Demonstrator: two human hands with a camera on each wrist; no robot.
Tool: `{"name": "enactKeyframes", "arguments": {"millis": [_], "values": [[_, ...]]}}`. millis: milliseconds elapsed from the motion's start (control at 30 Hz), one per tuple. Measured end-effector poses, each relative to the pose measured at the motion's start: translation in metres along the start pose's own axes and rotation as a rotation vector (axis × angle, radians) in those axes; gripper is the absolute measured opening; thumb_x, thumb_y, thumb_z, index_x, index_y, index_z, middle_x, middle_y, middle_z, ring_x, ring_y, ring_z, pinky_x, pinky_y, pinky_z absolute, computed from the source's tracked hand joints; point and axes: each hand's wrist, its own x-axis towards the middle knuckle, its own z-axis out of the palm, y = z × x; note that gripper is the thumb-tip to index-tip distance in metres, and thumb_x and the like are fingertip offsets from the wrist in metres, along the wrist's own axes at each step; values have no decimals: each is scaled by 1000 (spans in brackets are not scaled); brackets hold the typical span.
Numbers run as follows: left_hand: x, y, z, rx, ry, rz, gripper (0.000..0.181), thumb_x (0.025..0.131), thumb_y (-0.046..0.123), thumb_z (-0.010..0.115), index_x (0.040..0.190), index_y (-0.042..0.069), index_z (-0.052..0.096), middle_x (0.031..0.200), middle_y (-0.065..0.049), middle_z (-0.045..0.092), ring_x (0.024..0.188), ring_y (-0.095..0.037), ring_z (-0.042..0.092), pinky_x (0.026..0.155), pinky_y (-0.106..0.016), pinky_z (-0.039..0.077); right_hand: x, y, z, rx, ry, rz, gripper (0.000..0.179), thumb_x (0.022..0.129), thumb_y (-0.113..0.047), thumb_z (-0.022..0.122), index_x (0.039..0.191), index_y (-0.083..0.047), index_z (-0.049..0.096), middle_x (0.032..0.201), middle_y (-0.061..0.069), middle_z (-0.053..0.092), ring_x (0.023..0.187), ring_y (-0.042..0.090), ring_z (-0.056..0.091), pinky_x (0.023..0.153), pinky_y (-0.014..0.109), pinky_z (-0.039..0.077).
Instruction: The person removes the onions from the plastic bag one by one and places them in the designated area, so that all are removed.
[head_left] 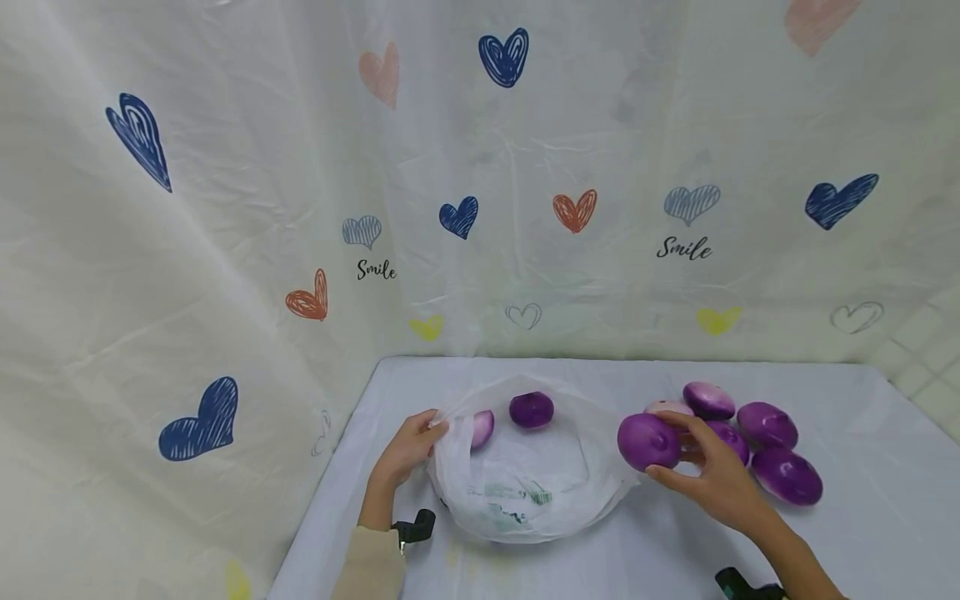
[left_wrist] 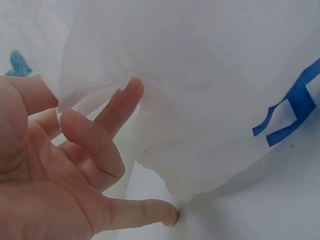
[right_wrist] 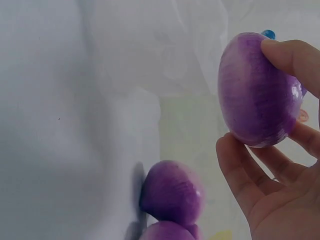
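A white plastic bag lies with its mouth spread wide on the table, with two purple onions inside, a dark one and a paler one partly hidden by the rim. At its left edge my left hand pinches the rim; the left wrist view shows the thin plastic between the thumb and fingers. My right hand holds a glossy purple onion just off the bag's right edge. In the right wrist view, thumb and fingertips grip this onion from opposite sides.
Several more purple onions sit in a group on the right of the white-covered table, behind and beside my right hand. A pale curtain printed with hearts hangs along the back and left.
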Motion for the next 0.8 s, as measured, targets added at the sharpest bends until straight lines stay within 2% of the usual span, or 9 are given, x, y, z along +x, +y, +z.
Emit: {"name": "enactKeyframes", "arguments": {"millis": [167,433,700,800], "values": [[0,0,1,8,17,-3,19,103,17,60,116,4,66,67,1,43,59,-16,42,54,-24,34,-6,3,-9,-37,-18,66,75,87,-27,83,149,-12,45,144,16,53,110,-21,48,87,5,46],[0,0,1,8,22,2,20,103,17,60,116,4,66,67,0,43,58,-15,42,54,-24,34,-13,8,-14,-75,-7,74,76,86,-26,84,148,-8,45,140,17,55,107,-20,49,85,10,50],[0,0,1,4,17,6,20,103,17,60,116,3,66,68,1,43,58,-14,42,54,-24,34,-19,13,-20,-94,-26,108,77,87,-28,83,151,-12,43,143,17,54,105,-16,52,83,25,57],[0,-1,1,0,15,2,20,103,17,60,117,3,66,69,1,44,59,-14,42,55,-24,35,-22,18,-21,-109,-32,130,77,87,-29,83,151,-11,43,143,20,54,102,-16,52,81,27,58]]}}
